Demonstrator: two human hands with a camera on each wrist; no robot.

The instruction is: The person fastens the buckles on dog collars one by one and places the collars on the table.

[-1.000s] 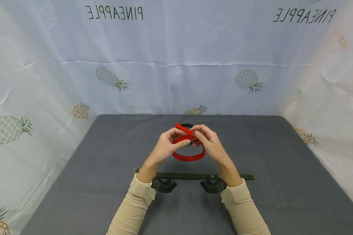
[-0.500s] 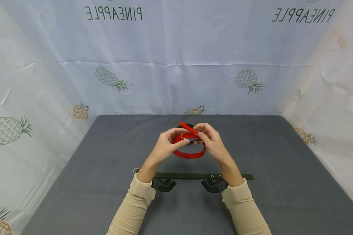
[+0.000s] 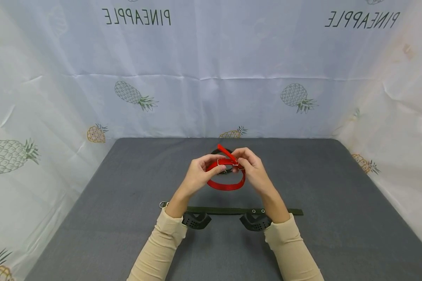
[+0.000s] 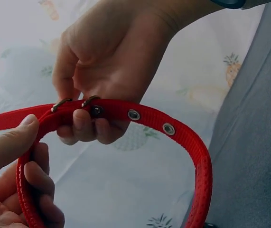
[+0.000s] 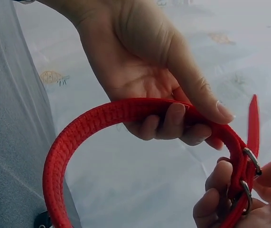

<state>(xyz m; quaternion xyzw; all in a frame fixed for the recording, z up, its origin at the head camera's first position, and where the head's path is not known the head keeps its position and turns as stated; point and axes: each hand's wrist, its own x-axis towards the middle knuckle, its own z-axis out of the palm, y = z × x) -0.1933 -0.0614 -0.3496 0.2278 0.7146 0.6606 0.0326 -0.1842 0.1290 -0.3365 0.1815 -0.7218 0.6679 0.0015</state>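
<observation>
Both hands hold a red dog collar (image 3: 226,187) raised over the table, closed in a loop. My left hand (image 3: 197,173) grips the band left of the buckle, thumb on top and fingers curled underneath, as the right wrist view shows. At the metal buckle (image 4: 61,105), my right hand (image 3: 254,171) pinches the band. The free tail (image 4: 12,119) passes through the buckle and sticks out past it. Metal-rimmed eyelets (image 4: 168,128) run along the band on the other side. A black collar (image 3: 215,152) lies behind the hands, partly hidden by them.
A dark green collar (image 3: 214,210) lies stretched across the grey table (image 3: 126,234) beneath the forearms, with a metal ring (image 3: 163,204) at its left end. Black wrist cameras (image 3: 197,221) hang under both wrists. A pineapple-print curtain (image 3: 204,101) encloses the back and sides.
The red collar's free tail and buckle have shifted slightly to the right, with the right hand. More of the black collar behind shows now. The left hand stays nearly in place.
</observation>
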